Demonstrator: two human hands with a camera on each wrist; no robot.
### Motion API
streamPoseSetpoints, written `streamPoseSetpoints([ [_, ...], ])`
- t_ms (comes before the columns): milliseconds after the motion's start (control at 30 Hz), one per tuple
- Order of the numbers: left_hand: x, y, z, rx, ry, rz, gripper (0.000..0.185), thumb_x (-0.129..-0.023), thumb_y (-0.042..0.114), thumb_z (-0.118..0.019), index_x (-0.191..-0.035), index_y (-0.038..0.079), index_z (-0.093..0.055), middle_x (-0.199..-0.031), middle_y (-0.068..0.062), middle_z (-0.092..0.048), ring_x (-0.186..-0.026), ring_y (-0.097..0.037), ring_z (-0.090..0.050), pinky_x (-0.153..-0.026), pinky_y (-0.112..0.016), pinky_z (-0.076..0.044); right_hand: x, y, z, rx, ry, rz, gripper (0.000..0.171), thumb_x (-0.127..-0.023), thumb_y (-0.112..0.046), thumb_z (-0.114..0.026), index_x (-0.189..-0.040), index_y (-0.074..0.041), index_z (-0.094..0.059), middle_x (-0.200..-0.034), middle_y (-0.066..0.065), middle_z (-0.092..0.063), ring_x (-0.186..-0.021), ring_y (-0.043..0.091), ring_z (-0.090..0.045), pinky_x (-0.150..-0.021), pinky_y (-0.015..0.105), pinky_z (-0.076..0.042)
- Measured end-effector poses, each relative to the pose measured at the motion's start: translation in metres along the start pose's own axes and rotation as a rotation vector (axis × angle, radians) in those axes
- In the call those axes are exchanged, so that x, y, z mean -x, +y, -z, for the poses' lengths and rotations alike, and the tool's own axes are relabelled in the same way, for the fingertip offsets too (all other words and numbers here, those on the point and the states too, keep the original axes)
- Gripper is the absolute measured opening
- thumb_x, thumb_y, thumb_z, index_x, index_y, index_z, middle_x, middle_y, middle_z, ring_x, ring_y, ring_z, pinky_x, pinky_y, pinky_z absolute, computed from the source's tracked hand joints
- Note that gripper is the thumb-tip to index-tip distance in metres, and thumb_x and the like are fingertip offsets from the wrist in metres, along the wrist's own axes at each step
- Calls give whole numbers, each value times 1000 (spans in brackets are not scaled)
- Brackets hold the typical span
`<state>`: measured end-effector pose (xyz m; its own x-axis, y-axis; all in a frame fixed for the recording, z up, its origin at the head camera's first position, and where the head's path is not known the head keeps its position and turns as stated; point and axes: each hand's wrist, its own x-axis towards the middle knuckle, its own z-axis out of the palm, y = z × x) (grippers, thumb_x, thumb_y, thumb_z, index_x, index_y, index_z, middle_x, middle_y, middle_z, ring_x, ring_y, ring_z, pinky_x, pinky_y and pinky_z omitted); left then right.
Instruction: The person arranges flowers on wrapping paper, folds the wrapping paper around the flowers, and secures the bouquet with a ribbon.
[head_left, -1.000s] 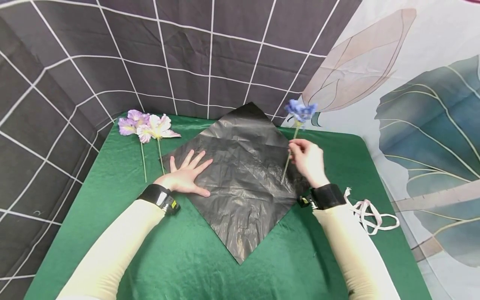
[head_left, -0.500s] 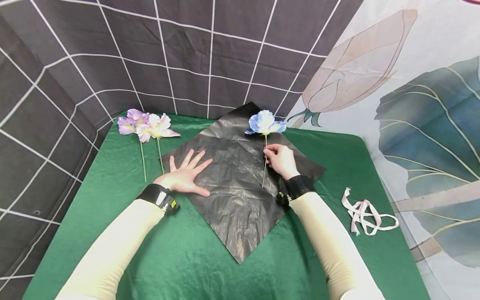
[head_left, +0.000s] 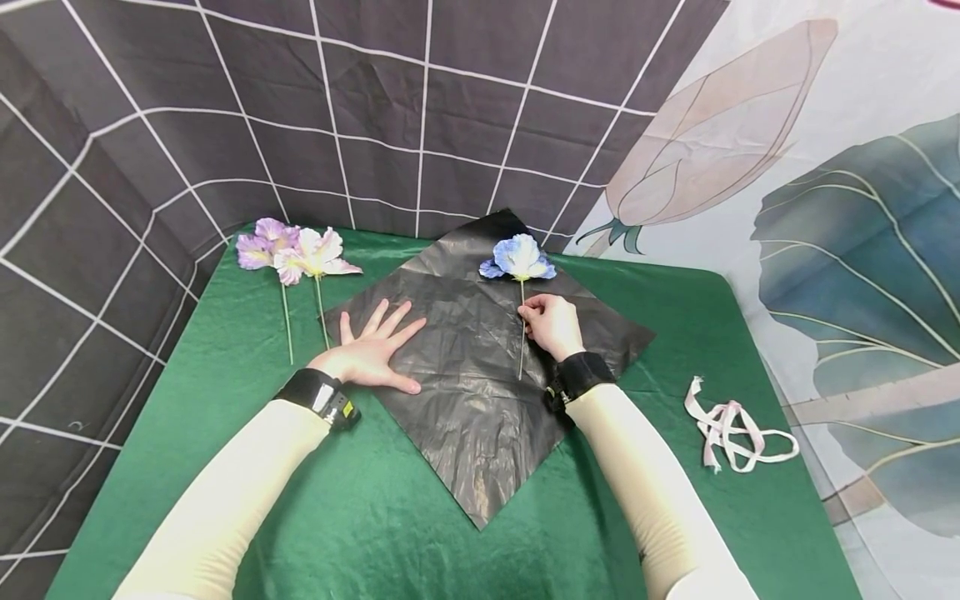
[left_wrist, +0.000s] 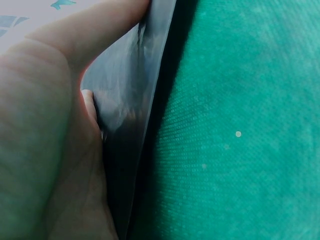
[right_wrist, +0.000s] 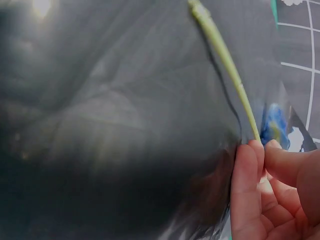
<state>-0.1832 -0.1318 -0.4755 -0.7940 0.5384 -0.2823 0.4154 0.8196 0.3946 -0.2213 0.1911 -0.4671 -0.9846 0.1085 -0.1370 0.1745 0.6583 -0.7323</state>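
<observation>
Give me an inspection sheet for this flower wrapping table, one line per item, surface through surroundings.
Surface: green cloth covers the table.
Job's things: black wrapping sheet lies flat as a diamond; blue flower lies on it.
Clutter: two purple-and-white flowers at the far left; pink ribbon on the right, off the sheet.
Grippers: left hand presses flat on the sheet's left corner; right hand pinches the flower's stem.
Cables: nothing seen.
Surroundings: dark grid backdrop; leaf-print cloth.

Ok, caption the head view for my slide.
Left hand flat on black sheet; right hand pinches blue flower stem over it.
</observation>
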Motion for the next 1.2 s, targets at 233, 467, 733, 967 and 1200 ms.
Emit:
streamPoseSetpoints([
  [233, 1, 1, 1, 3, 10, -6, 110, -66, 75, -65, -153, 31, -15, -160, -2, 5, -144, -36, 13, -91, -79, 13, 0, 2, -2, 30, 2, -20, 15, -90, -23, -66, -91, -8, -68, -76, 6, -68, -59, 13, -66, -53, 24, -54],
  [467, 1, 0, 1, 2, 7, -4, 110, -66, 76, -65, -153, 32, -14, -160, -2, 5, -144, -36, 13, -91, -79, 13, 0, 4, -4, 102, 35, 16, 16, -89, -27, -67, -89, -12, -68, -72, 2, -67, -58, 13, -65, -54, 26, -52],
  [733, -1, -2, -1, -13, -2, 2, 110, -66, 77, -63, -153, 34, -12, -160, 0, 8, -144, -34, 15, -92, -78, 13, 1, 5, -6, 180, 59, 35, 18, -89, -32, -66, -90, -14, -69, -72, -1, -66, -60, 10, -65, -59, 28, -50],
  [967, -1, -2, 0, 1, -2, 5, 110, -66, 77, -64, -153, 33, -13, -160, 0, 7, -144, -34, 15, -92, -78, 14, 1, 5, -7, 175, 47, 45, 17, -89, -31, -67, -90, -14, -69, -73, 0, -66, -61, 11, -66, -59, 29, -51],
  [1200, -2, -3, -1, -5, 2, -2, 110, -65, 77, -64, -153, 32, -14, -160, -1, 6, -144, -36, 14, -90, -79, 15, 0, 7, -7, 172, 45, 47, 18, -89, -31, -66, -92, -13, -69, -73, 0, -66, -60, 10, -65, -59, 27, -51],
])
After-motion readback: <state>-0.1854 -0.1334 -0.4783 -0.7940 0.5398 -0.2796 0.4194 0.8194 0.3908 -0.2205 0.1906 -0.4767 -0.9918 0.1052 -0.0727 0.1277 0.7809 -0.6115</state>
